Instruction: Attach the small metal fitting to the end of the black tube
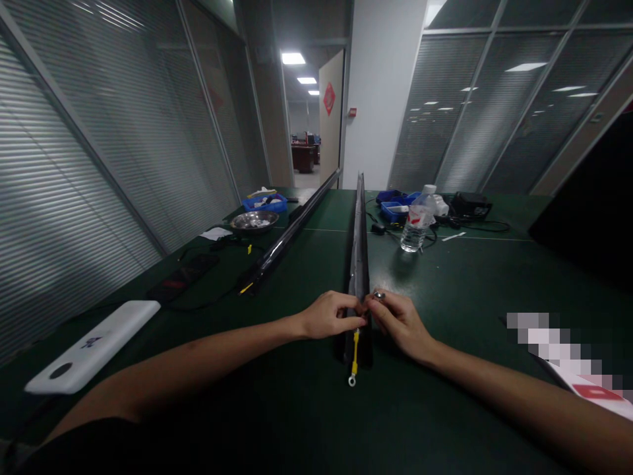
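Observation:
A long, narrow black channel strip (358,244) runs away from me down the middle of the table, its inner face greyish. At its near end, my left hand (326,316) reaches across from the left, thumb and fingers closed on the strip. My right hand (401,323), with a ring on one finger, pinches at the strip's right edge, and the fingertips of both hands nearly meet. Whether a small part sits between the fingertips is hidden. From the near end a short yellow wire (355,353) sticks out towards me, tipped with a metal ring terminal (351,380).
A second black strip (291,234) lies to the left. Beyond it are a metal bowl (254,221) and blue tray (266,203). A white power bank (93,346) rests at near left. A water bottle (415,221), blue bins (394,211) and cables stand at back right.

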Demonstrator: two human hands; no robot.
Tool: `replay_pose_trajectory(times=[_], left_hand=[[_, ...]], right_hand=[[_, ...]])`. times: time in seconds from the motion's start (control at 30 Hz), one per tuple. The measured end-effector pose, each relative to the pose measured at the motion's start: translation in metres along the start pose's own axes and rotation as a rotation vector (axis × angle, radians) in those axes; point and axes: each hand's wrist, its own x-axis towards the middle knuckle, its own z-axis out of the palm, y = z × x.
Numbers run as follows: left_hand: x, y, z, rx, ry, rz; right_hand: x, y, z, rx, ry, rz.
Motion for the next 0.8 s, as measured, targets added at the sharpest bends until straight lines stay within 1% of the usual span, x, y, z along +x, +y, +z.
replay_pose_trajectory(times=[0.2,0.33,0.4,0.5,0.6,0.8], left_hand=[[0.0018,-0.0038,-0.0002,-0.075,-0.015,0.063],[0.0024,-0.0037,-0.0007,-0.072,-0.039,0.109],[0.0021,-0.0025,-0.0010,-0.054,-0.039,0.104],[0.0012,0.0001,-0.0011,-0.010,-0.017,0.059],[0.0006,0.0019,-0.0010,0.025,-0.008,0.026],[0.0008,0.0019,-0.0008,0.040,-0.010,0.035]], right_hand=[[0.0002,-0.0006,-0.0009,-0.015,0.000,0.010],[-0.0003,0.0004,-0.0003,-0.015,0.006,0.017],[-0.0011,0.0008,0.0000,-0.021,0.014,0.013],[-0.0021,0.0012,0.0000,-0.026,0.035,0.005],[-0.0016,0.0009,-0.0003,-0.020,0.026,-0.005],[0.0003,0.0009,-0.0003,0.002,-0.001,-0.012]])
